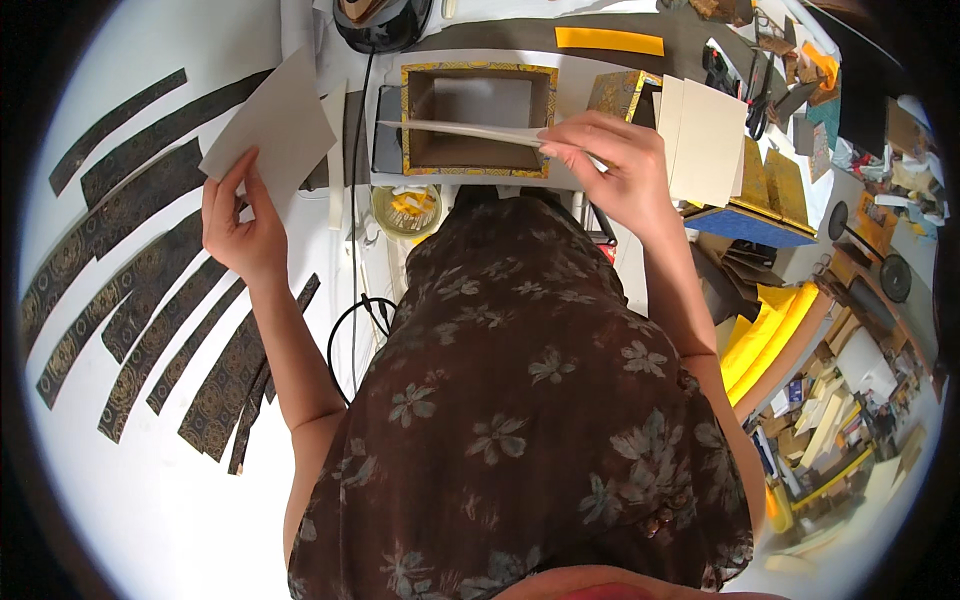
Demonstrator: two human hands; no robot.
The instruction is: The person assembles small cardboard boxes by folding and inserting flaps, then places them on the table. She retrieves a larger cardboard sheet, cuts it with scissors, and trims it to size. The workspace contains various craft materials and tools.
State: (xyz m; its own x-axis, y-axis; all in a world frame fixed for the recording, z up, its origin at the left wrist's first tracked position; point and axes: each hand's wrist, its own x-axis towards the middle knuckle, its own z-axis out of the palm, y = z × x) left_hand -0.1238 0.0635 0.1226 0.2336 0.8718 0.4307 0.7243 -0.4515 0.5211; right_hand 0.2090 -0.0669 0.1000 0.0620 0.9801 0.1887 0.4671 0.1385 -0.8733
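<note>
My left hand (243, 215) pinches the lower edge of a pale grey card (275, 125), raised at the left and tilted. My right hand (610, 165) is closed on the right end of a thin, off-white, tapering piece (465, 129). I cannot tell whether it is a flat tool or a card seen edge-on. That piece reaches leftward across an open rectangular box (553, 110), which has a yellow patterned rim and a grey inside. Just right of my right hand lie several cream boards (705, 140), overlapping each other.
Dark patterned strips (150, 260) lie in rows on the white surface at left. A bowl with yellow scraps (410, 210) stands below the box. A black cable (360, 230) runs down beside it. A yellow strip (610, 41) lies behind; a blue-edged yellow box (760, 215) sits at right.
</note>
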